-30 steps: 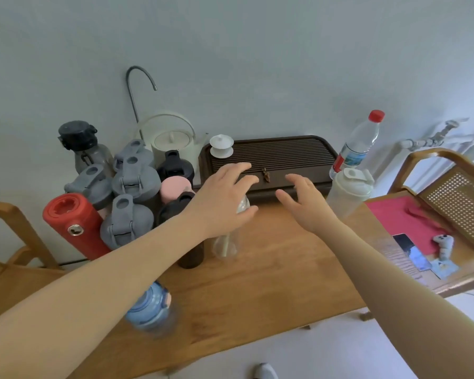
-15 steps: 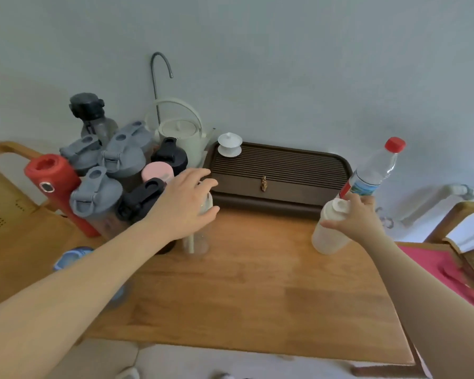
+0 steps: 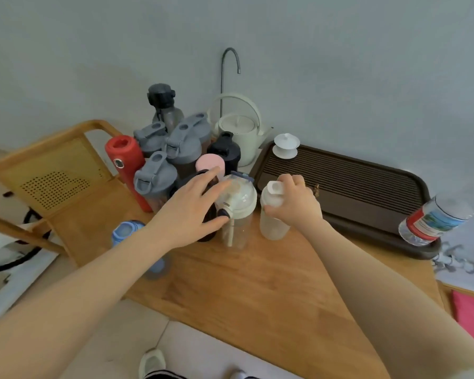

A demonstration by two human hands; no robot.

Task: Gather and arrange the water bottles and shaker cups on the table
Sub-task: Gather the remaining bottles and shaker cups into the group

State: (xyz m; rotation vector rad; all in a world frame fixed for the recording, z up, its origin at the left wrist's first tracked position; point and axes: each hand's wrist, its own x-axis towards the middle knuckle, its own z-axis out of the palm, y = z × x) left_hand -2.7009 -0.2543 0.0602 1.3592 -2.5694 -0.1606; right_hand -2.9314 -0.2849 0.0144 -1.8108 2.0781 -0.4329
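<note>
Frosted white plastic shaker cup [image 3: 273,214], upright on the light wooden table [image 3: 257,283], with the right hand [image 3: 294,203] closed round its neck and cap. Immediately to that hand's left stands a clear plastic bottle with a cream domed lid [image 3: 237,212]; the left hand [image 3: 192,212] rests against its far side, fingers spread and thumb at the lid's edge (whether this is a grip or only a steadying touch cannot be told). Behind the left hand is the gathered cluster: grey-lidded shakers [image 3: 155,179], a red cylindrical flask [image 3: 126,165], a pink-capped bottle [image 3: 210,162] and black-lidded bottles [image 3: 225,151]. Beneath the left forearm a blue-lidded bottle [image 3: 126,232] stands apart. Well to the right of the right hand, a clear red-labelled water bottle [image 3: 435,217] remains by the dark slatted tea tray [image 3: 348,184]. Judged progress: largely gathered; these two outliers remain.
</note>
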